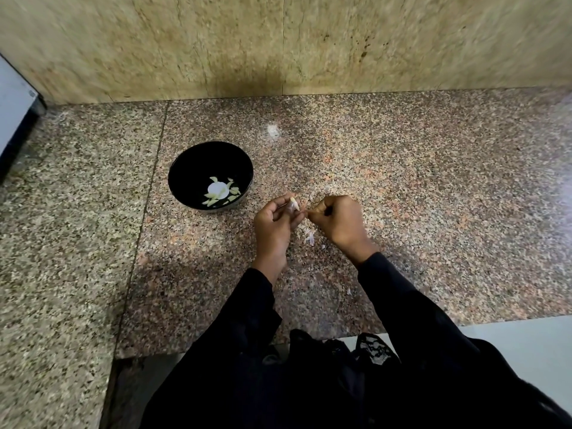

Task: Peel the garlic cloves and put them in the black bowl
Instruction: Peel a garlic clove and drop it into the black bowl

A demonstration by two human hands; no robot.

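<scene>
Fingers of the left hand curled round a small pale, half-skinned garlic clove, its tip showing above the fingertips. Fingers of the right hand curled tight, thumb and forefinger pinched at the clove's lower side, seemingly on a strip of skin too small to make out.

Peeling step in hand, judging by the grip. Next move likely to call for a firm hold with the left and a short pull away with the right, then a reach left to drop the bare clove.

Both hands raised a little above the speckled pink-brown granite counter, knuckles up, wrists bent inward, meeting just right of the round glossy black bowl. Black sleeves running back toward the body.

In the bowl, several peeled pale cloves scattered round a white patch at the bottom. Thin whitish-lilac skin scraps lying on the counter beneath the hands. Beige stone wall behind.
</scene>
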